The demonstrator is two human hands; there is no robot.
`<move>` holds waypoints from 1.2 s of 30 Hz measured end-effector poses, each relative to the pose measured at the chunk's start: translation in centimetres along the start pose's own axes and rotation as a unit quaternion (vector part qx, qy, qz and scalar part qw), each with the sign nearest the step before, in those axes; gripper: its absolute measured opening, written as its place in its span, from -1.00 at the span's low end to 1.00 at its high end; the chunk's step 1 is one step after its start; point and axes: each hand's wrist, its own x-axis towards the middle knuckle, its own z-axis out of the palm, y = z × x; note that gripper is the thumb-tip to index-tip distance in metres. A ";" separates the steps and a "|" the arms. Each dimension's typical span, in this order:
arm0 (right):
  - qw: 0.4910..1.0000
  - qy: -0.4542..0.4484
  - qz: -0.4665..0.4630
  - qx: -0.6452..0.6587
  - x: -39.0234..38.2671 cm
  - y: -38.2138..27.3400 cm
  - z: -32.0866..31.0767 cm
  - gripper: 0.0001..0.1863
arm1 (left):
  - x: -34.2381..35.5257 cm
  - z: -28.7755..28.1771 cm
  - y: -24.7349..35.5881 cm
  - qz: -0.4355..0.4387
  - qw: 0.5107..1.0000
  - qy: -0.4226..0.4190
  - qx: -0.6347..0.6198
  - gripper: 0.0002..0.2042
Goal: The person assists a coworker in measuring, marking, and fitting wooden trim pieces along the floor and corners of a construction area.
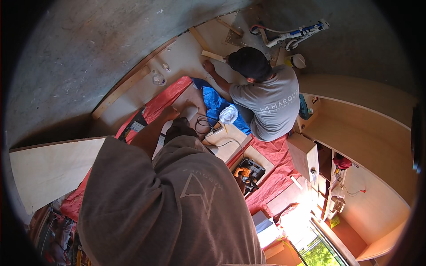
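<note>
My left arm reaches forward from a brown sleeve, and my left hand (168, 114) is curled closed beside dark cloth (181, 128) near my lap. What its fingers hold, if anything, is too small to make out. Just past it lies a pale, rounded piece (190, 111) whose kind I cannot tell. A dark cable (203, 124) loops on the board to the right of it, near a crumpled white bundle (228, 114) and a blue tarp (214, 103). My right hand does not show; my shirt fills the lower middle.
A co-worker (275, 104) in a grey shirt and black cap crouches ahead, one hand by a pale wood strip (213, 56). Red sheeting (282, 153) covers part of the floor. An orange-and-black power tool (244, 172) lies right; wooden cabinets (355, 128) stand beyond. A pale panel (57, 166) is left.
</note>
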 end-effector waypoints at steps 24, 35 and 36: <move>0.999 -0.011 0.006 0.051 -0.4 0.3 0.4 -0.50 | -0.3 -0.1 0.0 0.016 1.000 -0.002 0.016 -0.74; 0.999 0.010 -0.003 0.044 -1.0 0.4 1.0 -0.48 | -0.5 0.0 0.1 0.017 1.000 -0.004 0.018 -0.74; 0.999 0.016 -0.008 0.031 -1.3 0.0 1.0 -0.47 | -0.5 0.0 0.0 0.027 0.999 -0.004 0.029 -0.74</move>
